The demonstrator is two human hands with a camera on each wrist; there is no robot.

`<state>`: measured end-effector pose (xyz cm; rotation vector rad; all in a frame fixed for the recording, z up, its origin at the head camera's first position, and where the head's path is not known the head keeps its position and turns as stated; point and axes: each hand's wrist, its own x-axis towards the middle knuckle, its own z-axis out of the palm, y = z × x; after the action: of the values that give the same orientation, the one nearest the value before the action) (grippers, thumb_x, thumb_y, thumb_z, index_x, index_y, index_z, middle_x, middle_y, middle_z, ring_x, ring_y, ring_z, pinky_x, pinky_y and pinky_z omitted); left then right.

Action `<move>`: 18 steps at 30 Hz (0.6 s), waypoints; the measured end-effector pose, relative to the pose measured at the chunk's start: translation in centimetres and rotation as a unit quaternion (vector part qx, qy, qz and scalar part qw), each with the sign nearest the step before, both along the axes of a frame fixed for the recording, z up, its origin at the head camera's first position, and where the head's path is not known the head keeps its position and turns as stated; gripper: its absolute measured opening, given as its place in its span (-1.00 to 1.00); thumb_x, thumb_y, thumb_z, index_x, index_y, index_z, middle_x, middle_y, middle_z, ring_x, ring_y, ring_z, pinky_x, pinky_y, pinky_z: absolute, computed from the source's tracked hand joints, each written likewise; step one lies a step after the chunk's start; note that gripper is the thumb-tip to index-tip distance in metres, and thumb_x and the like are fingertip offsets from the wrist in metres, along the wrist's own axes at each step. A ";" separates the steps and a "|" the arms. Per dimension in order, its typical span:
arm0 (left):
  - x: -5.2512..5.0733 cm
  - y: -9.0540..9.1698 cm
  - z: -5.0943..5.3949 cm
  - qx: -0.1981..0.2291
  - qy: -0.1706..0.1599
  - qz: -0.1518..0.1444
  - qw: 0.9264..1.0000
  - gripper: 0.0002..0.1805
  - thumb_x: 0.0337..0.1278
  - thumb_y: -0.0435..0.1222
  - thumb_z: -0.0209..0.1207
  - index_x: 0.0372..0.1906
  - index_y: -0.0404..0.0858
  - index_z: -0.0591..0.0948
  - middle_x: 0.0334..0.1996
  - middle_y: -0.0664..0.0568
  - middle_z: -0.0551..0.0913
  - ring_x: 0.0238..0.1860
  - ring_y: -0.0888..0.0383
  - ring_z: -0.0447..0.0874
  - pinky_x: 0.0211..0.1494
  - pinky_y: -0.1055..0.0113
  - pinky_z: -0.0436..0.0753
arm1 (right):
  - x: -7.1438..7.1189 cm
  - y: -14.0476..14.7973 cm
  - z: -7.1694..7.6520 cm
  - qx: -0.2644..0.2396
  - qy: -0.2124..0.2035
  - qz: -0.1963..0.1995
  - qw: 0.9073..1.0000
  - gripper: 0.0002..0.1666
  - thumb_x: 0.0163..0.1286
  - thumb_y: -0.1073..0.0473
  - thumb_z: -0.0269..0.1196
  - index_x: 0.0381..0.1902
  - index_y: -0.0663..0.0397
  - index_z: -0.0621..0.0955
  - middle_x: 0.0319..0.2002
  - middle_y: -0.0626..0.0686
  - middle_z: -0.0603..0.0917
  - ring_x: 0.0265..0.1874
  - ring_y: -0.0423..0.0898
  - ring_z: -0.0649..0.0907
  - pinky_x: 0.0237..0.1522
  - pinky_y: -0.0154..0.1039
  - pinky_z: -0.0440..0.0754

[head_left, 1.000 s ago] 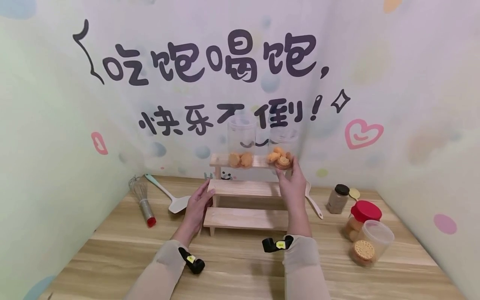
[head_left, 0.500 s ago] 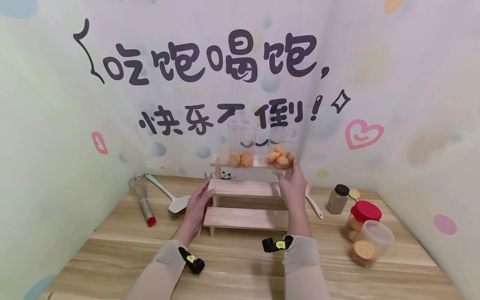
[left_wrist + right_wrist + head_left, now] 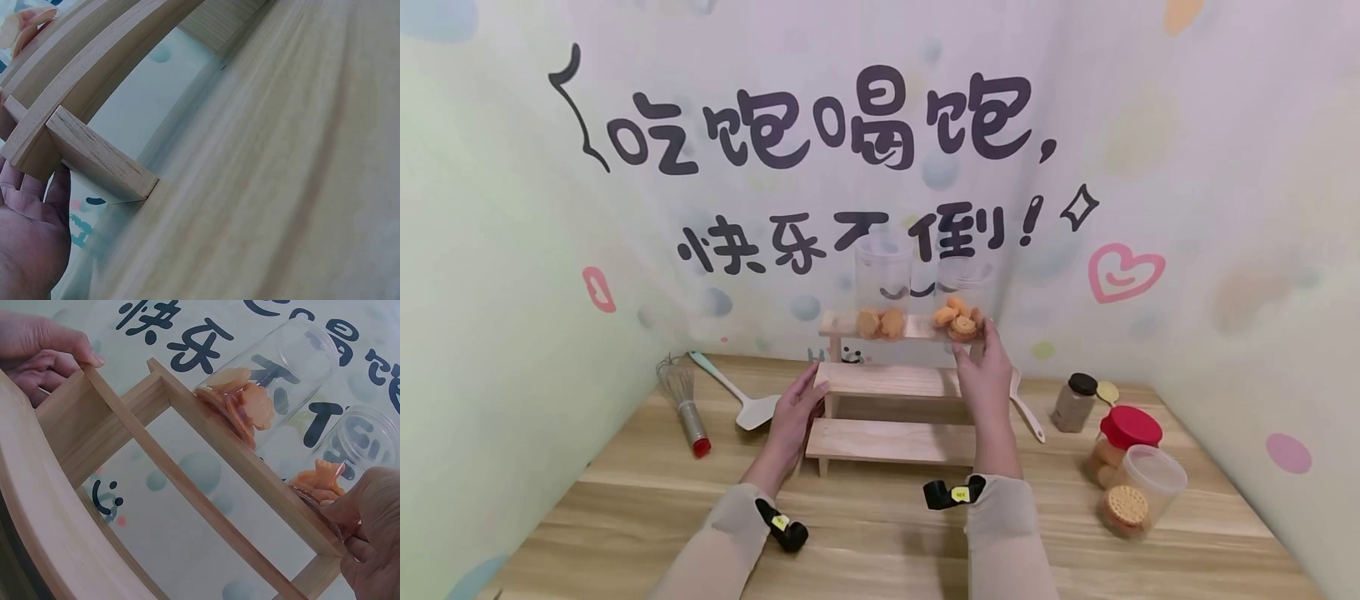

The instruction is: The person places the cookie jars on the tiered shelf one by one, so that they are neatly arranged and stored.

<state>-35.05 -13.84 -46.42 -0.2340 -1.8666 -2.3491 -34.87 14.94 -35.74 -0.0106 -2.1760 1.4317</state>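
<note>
With my right grip [image 3: 987, 371] I am holding the short clear jar [image 3: 961, 293] low down, thumb and fingers closing around its base, while the cookies [image 3: 955, 315] are lying at the bottom. My left grip [image 3: 792, 410] is pinching the left end of the middle shelf [image 3: 887, 379], thumb over the board and fingers curling beneath it.

The short jar is standing upright at the right end of the top shelf [image 3: 922, 324], seemingly close to the front edge. For a good placement I am wanting the whole base bearing on the wood, so any nudge should be going backward, slowly, from low on the wall. I am judging the left hold useful: it should be stopping the wooden stand from sliding. Before releasing, I am checking for wobble, then planning to open the fingers sideways so nothing is catching.

Beside it, leaving a gap, the tall clear jar [image 3: 883, 283] is standing on the same shelf; I am avoiding pushing toward it. Further out, the red-lidded jar [image 3: 1126, 437] and another clear jar [image 3: 1153, 483] are resting on the surface [image 3: 865, 542] to the right, well apart from my arm.
</note>
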 end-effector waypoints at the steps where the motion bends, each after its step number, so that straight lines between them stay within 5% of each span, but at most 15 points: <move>1: 0.0 0.0 -0.1 0.001 0.001 0.000 1.000 -0.25 0.34 -0.03 0.26 0.55 -0.03 0.27 0.58 0.06 0.09 0.51 0.07 0.15 0.49 0.08 0.25 | 0.1 0.0 0.0 -0.001 -0.002 0.001 1.000 -0.16 0.43 0.16 0.30 0.56 0.14 0.22 0.49 0.16 0.31 0.49 0.09 0.26 0.48 0.00 0.17; 18: 0.1 -0.1 -0.1 0.000 -0.003 -0.005 1.000 -0.24 0.33 0.00 0.26 0.55 0.00 0.27 0.59 0.09 0.05 0.52 0.09 0.14 0.49 0.09 0.24 | 0.6 0.1 0.8 -0.056 -0.013 0.019 0.998 -0.15 0.41 0.08 0.32 0.54 0.12 0.25 0.49 0.19 0.29 0.48 0.05 0.28 0.46 -0.02 0.23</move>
<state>-34.97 -13.94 -46.48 -0.2372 -1.8726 -2.3583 -34.22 15.02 -34.95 -0.0289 -2.1241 1.5812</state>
